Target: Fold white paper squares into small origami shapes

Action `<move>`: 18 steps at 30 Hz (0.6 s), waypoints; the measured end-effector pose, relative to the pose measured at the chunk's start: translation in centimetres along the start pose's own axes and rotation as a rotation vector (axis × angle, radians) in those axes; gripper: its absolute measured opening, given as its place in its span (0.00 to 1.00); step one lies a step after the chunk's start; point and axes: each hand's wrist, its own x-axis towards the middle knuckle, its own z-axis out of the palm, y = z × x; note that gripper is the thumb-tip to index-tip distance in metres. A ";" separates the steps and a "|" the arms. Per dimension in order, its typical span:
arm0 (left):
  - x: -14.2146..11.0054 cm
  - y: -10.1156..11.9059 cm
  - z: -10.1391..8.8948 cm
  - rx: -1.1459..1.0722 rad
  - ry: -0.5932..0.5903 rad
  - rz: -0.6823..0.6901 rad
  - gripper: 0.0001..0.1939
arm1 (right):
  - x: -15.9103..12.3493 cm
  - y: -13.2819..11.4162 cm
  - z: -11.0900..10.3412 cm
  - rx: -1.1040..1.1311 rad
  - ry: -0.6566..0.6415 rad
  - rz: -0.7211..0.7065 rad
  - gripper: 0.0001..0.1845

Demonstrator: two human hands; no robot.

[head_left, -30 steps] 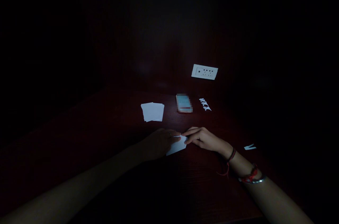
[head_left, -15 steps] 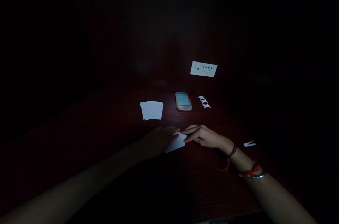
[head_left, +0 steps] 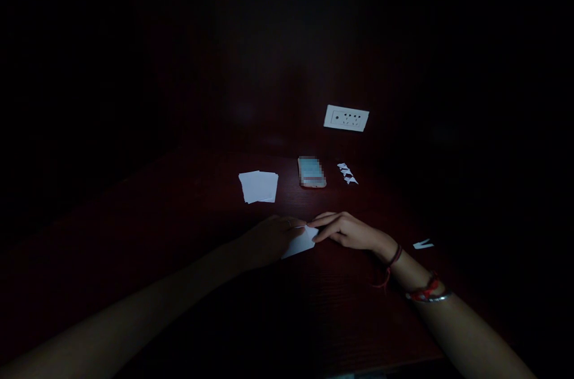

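Note:
A small sheet of white paper (head_left: 298, 245) lies at a slant on the dark red tabletop between my hands. My left hand (head_left: 269, 241) is closed on it from the left, thumb over its face and fingers along the far edge; most of that hand is in shadow. From the other side, my right hand (head_left: 347, 231) pinches the paper's right corner, its fingertips close to those of my left. Beyond my left hand rests a loose stack of white paper sheets (head_left: 259, 186). Further back is a phone (head_left: 311, 172) with a lit, pixelated screen.
Small folded or cut white paper pieces (head_left: 347, 173) lie right of the phone. A V-shaped white scrap (head_left: 423, 244) sits beyond my right wrist. A white socket plate (head_left: 347, 118) is on the back wall. Darkness hides the sides.
My left fingers have drawn in slightly along the paper's far edge. The right hand stays at the corner. The whole view has shifted a little.

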 end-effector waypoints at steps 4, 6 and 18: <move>-0.2 0.0 0.0 0.013 0.002 -0.006 0.20 | 0.0 -0.1 -0.2 -0.033 -0.030 0.004 0.19; -0.3 0.1 -0.3 0.052 -0.010 -0.008 0.21 | 0.1 -0.2 -0.3 -0.056 -0.047 0.016 0.20; 0.3 1.4 -2.3 0.156 -0.084 0.007 0.22 | 0.7 -0.8 -0.1 -0.216 0.055 0.118 0.16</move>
